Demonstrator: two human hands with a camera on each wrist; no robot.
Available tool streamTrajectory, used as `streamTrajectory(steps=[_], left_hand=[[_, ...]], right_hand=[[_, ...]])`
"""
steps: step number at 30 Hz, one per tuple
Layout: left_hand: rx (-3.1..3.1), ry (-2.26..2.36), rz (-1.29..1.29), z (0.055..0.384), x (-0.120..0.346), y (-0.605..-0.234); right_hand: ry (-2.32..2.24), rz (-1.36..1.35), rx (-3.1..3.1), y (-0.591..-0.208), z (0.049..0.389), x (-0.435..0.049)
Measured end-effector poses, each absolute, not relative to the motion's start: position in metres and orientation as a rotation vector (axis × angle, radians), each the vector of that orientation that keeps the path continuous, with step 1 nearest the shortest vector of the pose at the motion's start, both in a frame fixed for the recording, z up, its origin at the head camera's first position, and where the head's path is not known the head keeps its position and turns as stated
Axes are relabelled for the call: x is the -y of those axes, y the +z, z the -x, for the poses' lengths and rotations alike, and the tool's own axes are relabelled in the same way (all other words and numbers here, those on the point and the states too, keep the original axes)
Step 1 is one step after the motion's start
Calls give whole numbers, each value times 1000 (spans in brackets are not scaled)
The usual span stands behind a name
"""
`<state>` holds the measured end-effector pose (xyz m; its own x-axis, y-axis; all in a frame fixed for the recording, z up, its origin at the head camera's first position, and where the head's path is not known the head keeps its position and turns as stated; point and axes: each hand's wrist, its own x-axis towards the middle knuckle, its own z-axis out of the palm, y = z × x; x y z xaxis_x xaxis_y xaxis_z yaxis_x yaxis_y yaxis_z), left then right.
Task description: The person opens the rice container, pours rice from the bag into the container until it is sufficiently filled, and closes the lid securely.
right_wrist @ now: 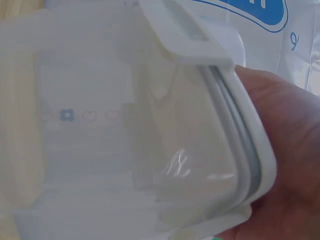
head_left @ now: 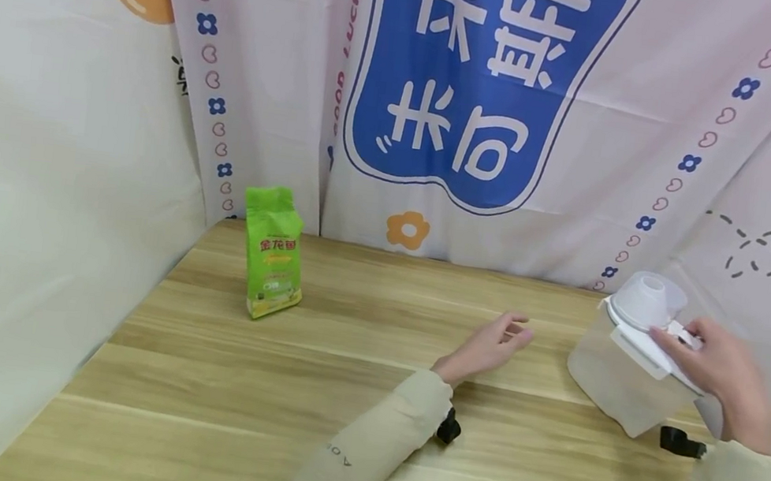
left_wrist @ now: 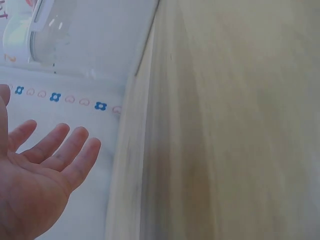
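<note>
At the right of the head view, my right hand (head_left: 734, 375) grips the white lid (head_left: 644, 348) of a translucent storage container (head_left: 626, 387), its thumb and fingers on the lid's top. A clear measuring cup (head_left: 646, 300) sits on that lid. From the right wrist view, the container's wall (right_wrist: 90, 160) and a white side latch (right_wrist: 200, 50) fill most of the picture, with the palm (right_wrist: 290, 145) behind the lid. My left hand (head_left: 487, 349) is above the table, left of the container and apart from it. Its fingers (left_wrist: 75, 150) are loosely extended and hold nothing.
A green bag with Chinese lettering (head_left: 274, 256) stands upright at the back left of the wooden table (head_left: 232, 398). Printed cloth (head_left: 289, 87) hangs behind the table and along both sides. Black wrist cameras (head_left: 450, 426) are on both wrists.
</note>
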<state>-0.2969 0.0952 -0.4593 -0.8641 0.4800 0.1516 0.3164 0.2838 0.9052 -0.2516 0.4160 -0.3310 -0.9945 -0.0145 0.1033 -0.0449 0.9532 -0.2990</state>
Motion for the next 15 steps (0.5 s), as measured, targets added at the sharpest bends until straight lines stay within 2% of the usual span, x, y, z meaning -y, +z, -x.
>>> streamTrajectory(steps=[15], left_hand=[[-2394,1573,-835,297,-120,-450]], right_hand=[[647,-24,2836,-345,255,-431]])
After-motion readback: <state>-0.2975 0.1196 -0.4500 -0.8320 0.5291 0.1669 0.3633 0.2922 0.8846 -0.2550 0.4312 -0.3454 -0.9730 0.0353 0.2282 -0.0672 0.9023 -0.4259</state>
